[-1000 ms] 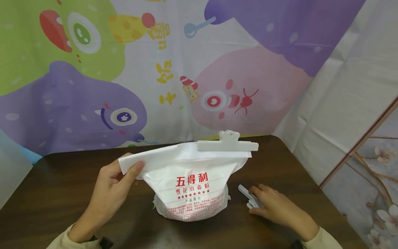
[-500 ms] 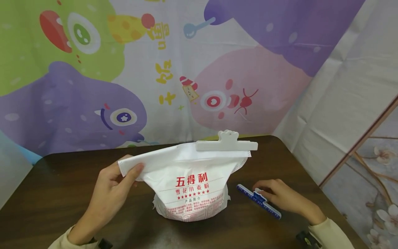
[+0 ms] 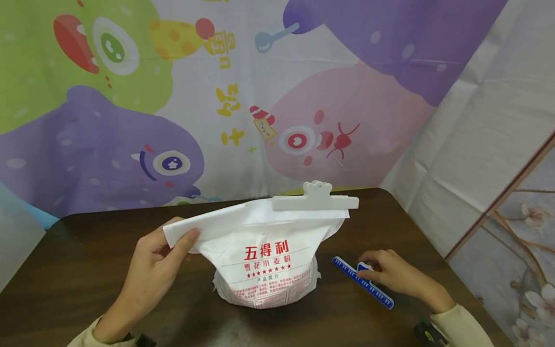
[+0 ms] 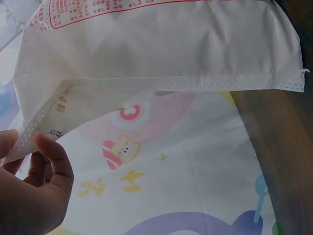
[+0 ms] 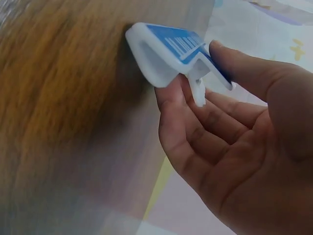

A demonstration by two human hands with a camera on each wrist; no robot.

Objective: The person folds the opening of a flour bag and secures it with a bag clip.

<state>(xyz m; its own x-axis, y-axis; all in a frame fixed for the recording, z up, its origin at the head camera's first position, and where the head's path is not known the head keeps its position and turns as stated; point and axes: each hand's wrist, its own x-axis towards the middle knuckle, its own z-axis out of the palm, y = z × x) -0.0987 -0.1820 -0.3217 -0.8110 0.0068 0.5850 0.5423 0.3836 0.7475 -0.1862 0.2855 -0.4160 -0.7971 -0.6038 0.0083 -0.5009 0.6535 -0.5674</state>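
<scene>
A white flour bag (image 3: 266, 265) with red print stands mid-table, its top folded into a flat strip. My left hand (image 3: 157, 258) pinches the left end of that fold between thumb and fingers, also visible in the left wrist view. Along the fold's right half sits a white sealing clip (image 3: 316, 203). To the right of the bag, my right hand (image 3: 392, 273) holds a blue and white sealing clip (image 3: 370, 288) by its grip tabs. In the right wrist view the thumb presses on the blue side of this clip (image 5: 171, 41), with fingers beneath.
The dark wooden table (image 3: 108, 250) has a rounded far edge. Behind it hangs a cloth printed with cartoon characters (image 3: 243, 159), and a flower-patterned panel (image 3: 520, 241) stands along the right side.
The right hand has drawn back slightly to the right. Its clip, first showing white and mostly covered, has turned so the long blue face shows. Left hand and bag have stayed nearly still.
</scene>
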